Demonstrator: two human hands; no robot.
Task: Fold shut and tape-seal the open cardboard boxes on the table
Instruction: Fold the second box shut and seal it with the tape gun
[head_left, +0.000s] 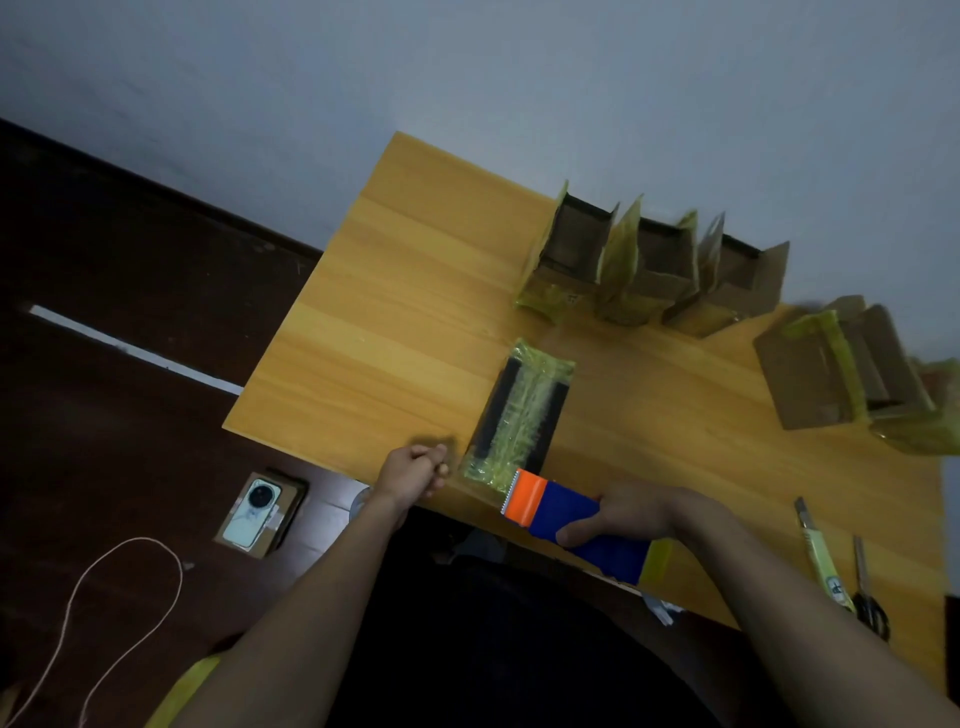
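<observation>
A closed box (514, 415) wrapped in yellowish tape lies near the front edge of the wooden bench (395, 312). The right hand (618, 512) grips a blue and orange tape dispenser (566, 519), its serrated end just beside the box's near end. The left hand (415, 470) is curled into a loose fist at the front edge, left of the box. Three open cardboard boxes (654, 260) stand along the far edge.

Glossy tape (519, 415), wooden table (395, 291)
</observation>
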